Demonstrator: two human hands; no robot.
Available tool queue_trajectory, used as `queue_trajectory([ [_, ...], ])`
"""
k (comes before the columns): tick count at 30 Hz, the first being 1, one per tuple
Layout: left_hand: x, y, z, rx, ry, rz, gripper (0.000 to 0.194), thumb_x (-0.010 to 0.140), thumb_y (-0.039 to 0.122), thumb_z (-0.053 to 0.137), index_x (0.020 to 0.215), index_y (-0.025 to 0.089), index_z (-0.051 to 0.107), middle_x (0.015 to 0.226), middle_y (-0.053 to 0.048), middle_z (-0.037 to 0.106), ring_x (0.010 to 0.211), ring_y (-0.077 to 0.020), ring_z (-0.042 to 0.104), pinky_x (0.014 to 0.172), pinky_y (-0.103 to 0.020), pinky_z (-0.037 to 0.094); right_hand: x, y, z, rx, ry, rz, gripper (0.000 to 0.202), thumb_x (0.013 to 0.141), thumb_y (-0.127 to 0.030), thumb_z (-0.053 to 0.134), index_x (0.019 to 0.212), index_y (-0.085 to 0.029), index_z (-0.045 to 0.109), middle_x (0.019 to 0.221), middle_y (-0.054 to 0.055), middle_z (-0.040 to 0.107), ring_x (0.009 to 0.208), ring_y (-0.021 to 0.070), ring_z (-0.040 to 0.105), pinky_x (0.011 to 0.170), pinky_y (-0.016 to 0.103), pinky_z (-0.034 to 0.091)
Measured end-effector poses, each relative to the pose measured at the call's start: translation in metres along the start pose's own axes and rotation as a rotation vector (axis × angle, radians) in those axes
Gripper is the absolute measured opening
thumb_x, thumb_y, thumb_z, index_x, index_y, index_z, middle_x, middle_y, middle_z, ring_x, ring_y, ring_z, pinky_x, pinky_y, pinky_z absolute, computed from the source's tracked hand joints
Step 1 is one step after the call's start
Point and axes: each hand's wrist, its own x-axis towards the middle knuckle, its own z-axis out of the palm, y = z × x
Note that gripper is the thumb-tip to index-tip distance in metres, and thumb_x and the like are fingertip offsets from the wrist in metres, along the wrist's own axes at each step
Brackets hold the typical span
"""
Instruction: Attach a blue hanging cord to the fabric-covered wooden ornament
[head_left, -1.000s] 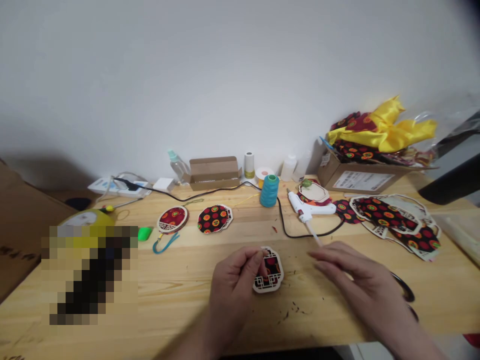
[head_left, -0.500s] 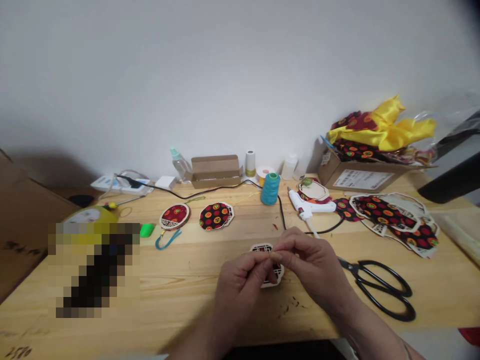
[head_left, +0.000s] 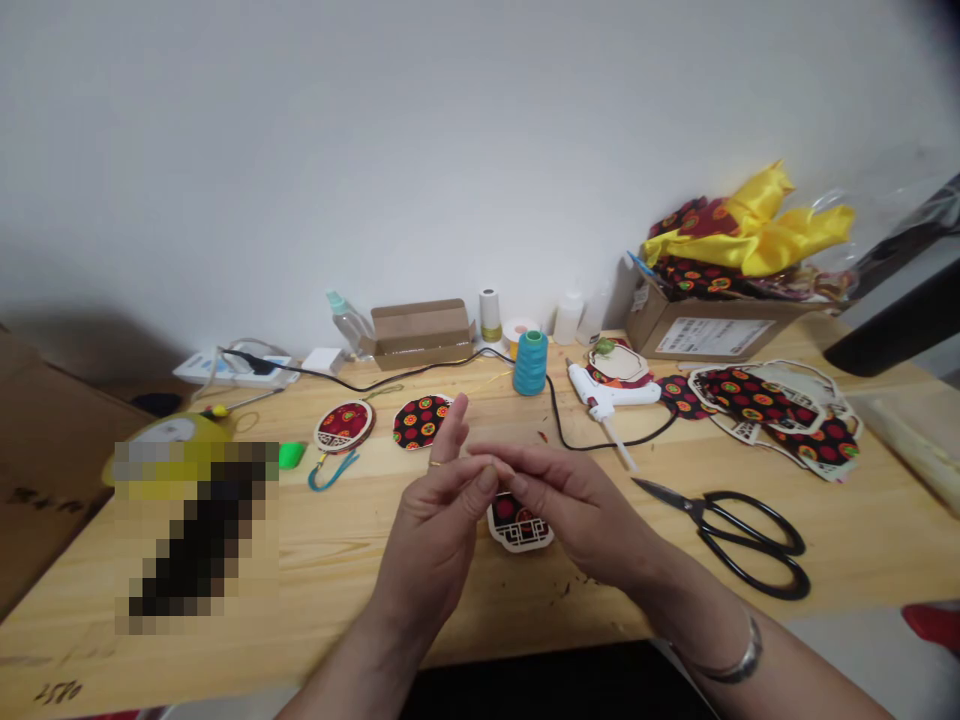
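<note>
At one latticed piece (head_left: 520,525): two hands (head_left: 441,528) (head_left: 589,512) together.

A handwritten number (head_left: 58,692) in dark ink stands on the bare wood of the tabletop (head_left: 300,600), by its near left corner; it seems to read 2580 (the strokes are cramped, so a digit may be off). Fainter marks just above it are illegible. The brown carton (head_left: 45,560) at the left edge bears a row of dark characters, too blurred to read. On the right-hand carton (head_left: 667,312), a white label (head_left: 709,338) carries print too small to make out.
</note>
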Motion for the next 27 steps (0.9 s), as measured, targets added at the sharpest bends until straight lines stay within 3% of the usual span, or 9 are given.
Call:
queue_trajectory([
  [4,-0.001,0.002,0.002,-0.099,-0.021,-0.062,0.013,0.079,0.019,0.060,0.077,0.024,0.073,0.149,0.004,0.023,0.134,-0.0255,0.016,0.106,-0.042,0.022,0.001,0.001,0.002,0.140,-0.057,0.092,0.024,0.082,-0.017,0.055,0.101,-0.024,0.067,0.078,-0.003,0.063,0.072,0.0091,0.055,0.070,0.022,0.043],
  [9,0.002,0.000,0.001,-0.240,-0.029,-0.061,0.014,0.079,0.018,0.059,0.075,0.023,0.071,0.146,0.003,0.030,0.132,-0.0245,0.024,0.105,-0.041,0.022,0.000,0.006,-0.001,0.149,0.063,0.204,0.011,0.074,-0.023,0.065,0.079,-0.015,0.070,0.061,-0.003,0.056,0.054,0.0063,0.044,0.051,0.019,0.034],
  [15,0.008,0.002,-0.006,-0.359,0.029,-0.067,0.015,0.081,0.020,0.057,0.077,0.024,0.070,0.143,0.003,0.035,0.124,-0.0233,0.033,0.088,-0.035,0.039,-0.004,0.010,-0.014,0.046,0.191,0.282,0.016,0.072,-0.030,0.066,0.070,-0.014,0.067,0.059,0.000,0.061,0.055,0.0090,0.050,0.054,0.022,0.038],
  [19,0.013,0.006,-0.015,-0.393,0.088,-0.062,0.011,0.080,0.025,0.060,0.076,0.023,0.070,0.138,0.001,0.043,0.117,-0.0212,0.040,0.080,-0.030,0.042,-0.006,0.012,-0.025,-0.001,0.293,0.284,0.014,0.068,-0.029,0.068,0.067,-0.015,0.066,0.060,-0.001,0.061,0.057,0.0096,0.051,0.057,0.023,0.040],
  [27,0.016,0.010,-0.029,-0.426,0.091,-0.039,0.008,0.077,0.026,0.063,0.074,0.022,0.069,0.134,-0.002,0.047,0.112,-0.0204,0.046,0.077,-0.030,0.045,-0.011,0.014,-0.046,-0.115,0.423,0.258,0.017,0.067,-0.033,0.069,0.068,-0.016,0.065,0.059,-0.002,0.059,0.056,0.0088,0.047,0.057,0.024,0.037],
])
